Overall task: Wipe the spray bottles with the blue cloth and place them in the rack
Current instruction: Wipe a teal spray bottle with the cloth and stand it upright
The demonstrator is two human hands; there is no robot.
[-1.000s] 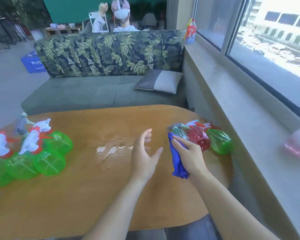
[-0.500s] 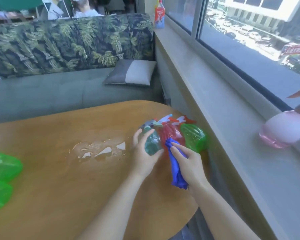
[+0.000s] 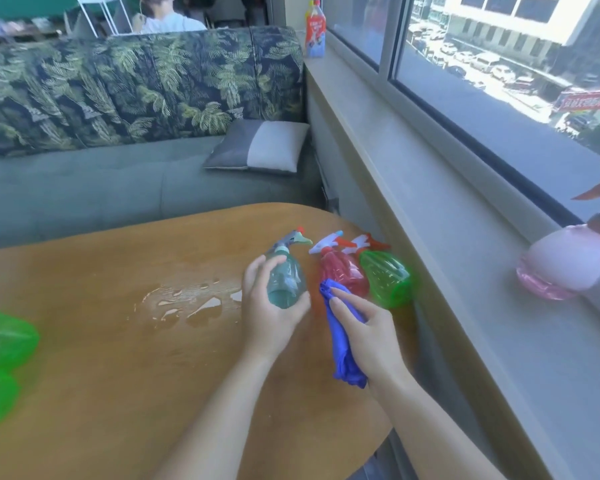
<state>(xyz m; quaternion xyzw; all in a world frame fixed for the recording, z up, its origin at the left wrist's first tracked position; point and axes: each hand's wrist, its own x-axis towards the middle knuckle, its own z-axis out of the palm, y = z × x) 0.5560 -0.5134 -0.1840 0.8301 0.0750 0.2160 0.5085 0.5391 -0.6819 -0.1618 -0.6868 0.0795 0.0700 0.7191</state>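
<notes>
The wooden table (image 3: 84,393) ended in a curved rim toward the sofa (image 3: 118,188) and ran close along the windowsill (image 3: 465,271) on its right side. Bare wood lay open on the near side of the table, and a patch of spilled water (image 3: 191,301) lay just left of the hands.

The left hand (image 3: 269,317) gripped the teal spray bottle (image 3: 286,282), fingers and thumb curled round its body, its grey nozzle pointing toward the sofa. The right hand (image 3: 371,337) clutched the blue cloth (image 3: 342,341), which hung bunched from the fist, its top end touching or just in front of the red spray bottle (image 3: 340,271). That bottle lay on the table just right of the teal one, and the green spray bottle (image 3: 387,278) lay beside it at the table's right edge, nearest the sill. How much liquid any of them held could not be made out.

At the table's left edge, two more green bottles (image 3: 0,341) were cut off by the frame. On the sill, well right of the table, stood a pink spray bottle (image 3: 565,268), partly cut off, its dark trigger head blurred. A small red-labelled bottle (image 3: 315,29) stood at the sill's far end, beyond the sofa's grey cushion (image 3: 257,147).
</notes>
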